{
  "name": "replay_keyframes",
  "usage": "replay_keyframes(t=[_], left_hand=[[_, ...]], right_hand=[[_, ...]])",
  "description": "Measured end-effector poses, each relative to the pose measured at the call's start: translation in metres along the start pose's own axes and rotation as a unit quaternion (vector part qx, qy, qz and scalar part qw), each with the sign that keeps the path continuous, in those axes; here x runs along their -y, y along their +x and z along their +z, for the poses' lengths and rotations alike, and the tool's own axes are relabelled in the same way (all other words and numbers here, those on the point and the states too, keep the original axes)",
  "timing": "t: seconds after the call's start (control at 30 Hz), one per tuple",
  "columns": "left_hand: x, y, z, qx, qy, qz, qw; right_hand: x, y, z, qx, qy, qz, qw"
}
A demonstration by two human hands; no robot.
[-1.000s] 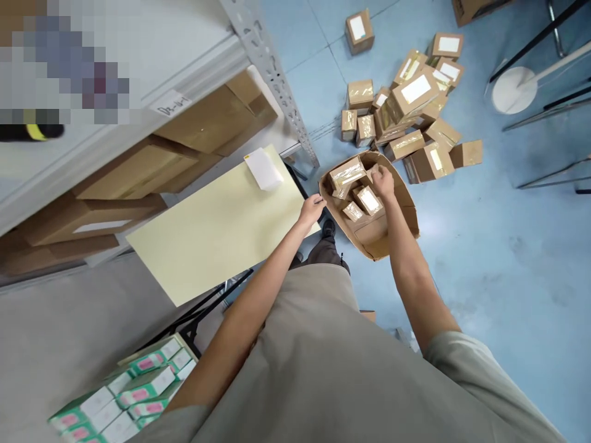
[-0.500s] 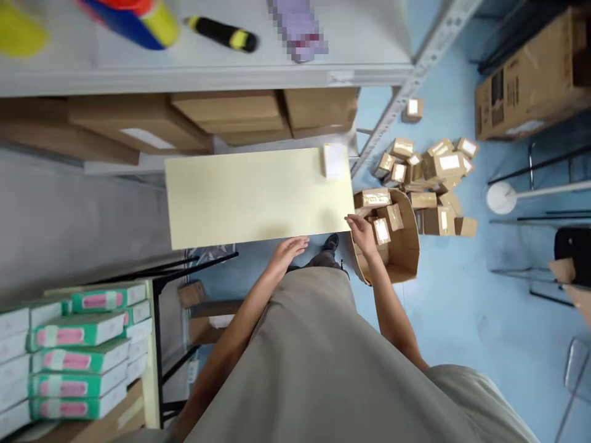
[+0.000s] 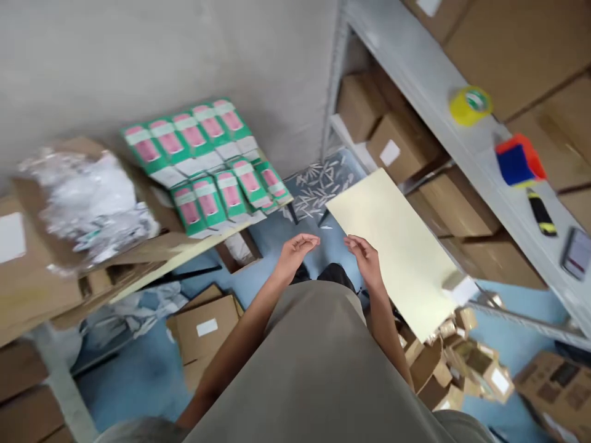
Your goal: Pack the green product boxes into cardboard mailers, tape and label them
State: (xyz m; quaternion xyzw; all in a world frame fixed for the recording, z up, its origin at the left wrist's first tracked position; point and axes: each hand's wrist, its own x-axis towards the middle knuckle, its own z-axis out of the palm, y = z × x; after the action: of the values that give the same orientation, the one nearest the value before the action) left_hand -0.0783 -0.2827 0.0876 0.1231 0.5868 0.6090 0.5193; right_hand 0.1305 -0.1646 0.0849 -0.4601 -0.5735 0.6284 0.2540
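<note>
My left hand is in the air in front of my body, its fingers loosely bent and nothing visible in them. Level with it is my right hand, also empty, with the fingers slightly curled and apart. A gap separates the two. Closest to the right hand is the pale yellow tabletop, just beyond its fingers. On that tabletop's far right end lies a small white box. Green-and-pink boxes stand in rows on a table to the left, away from my left hand.
An open carton of clear plastic packaging sits at left. The right shelf bears yellow tape, a black-and-yellow cutter and a phone. Small parcels crowd the floor at lower right; paper scraps lie near the wall.
My view and body have turned left, bringing the table of green-and-pink boxes ahead. Both hands have come away from the pale tabletop's edge and drawn closer together.
</note>
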Motion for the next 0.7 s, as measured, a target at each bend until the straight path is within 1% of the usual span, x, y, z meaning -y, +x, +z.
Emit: replay_keyframes(t=[0.1,0.2,0.3,0.37,0.43,0.53,0.63,0.7], left_hand=[[-0.014,0.000,-0.053,-0.096,-0.044,0.025,0.994],[-0.024,0.003,-0.096,-0.183,-0.081,0.039,0.979],[-0.033,0.009,-0.130,-0.247,-0.114,0.035,0.962],[-0.039,0.016,-0.147,-0.272,-0.139,0.020,0.952],[-0.046,0.028,-0.157,-0.280,-0.176,-0.009,0.944],[-0.054,0.053,-0.161,-0.265,-0.262,-0.090,0.924],[-0.056,0.086,-0.156,-0.254,-0.346,-0.183,0.885],[-0.055,0.106,-0.153,-0.275,-0.377,-0.218,0.857]], right_hand=[[0.022,0.041,0.053,0.092,-0.043,-0.012,0.995],[0.035,0.083,0.101,0.170,-0.085,-0.026,0.981],[0.040,0.126,0.149,0.239,-0.116,-0.039,0.963],[0.041,0.154,0.182,0.276,-0.136,-0.058,0.950],[0.041,0.183,0.217,0.303,-0.170,-0.086,0.934],[0.042,0.228,0.270,0.318,-0.254,-0.148,0.901],[0.046,0.274,0.320,0.315,-0.338,-0.209,0.862],[0.048,0.301,0.346,0.319,-0.384,-0.228,0.836]])
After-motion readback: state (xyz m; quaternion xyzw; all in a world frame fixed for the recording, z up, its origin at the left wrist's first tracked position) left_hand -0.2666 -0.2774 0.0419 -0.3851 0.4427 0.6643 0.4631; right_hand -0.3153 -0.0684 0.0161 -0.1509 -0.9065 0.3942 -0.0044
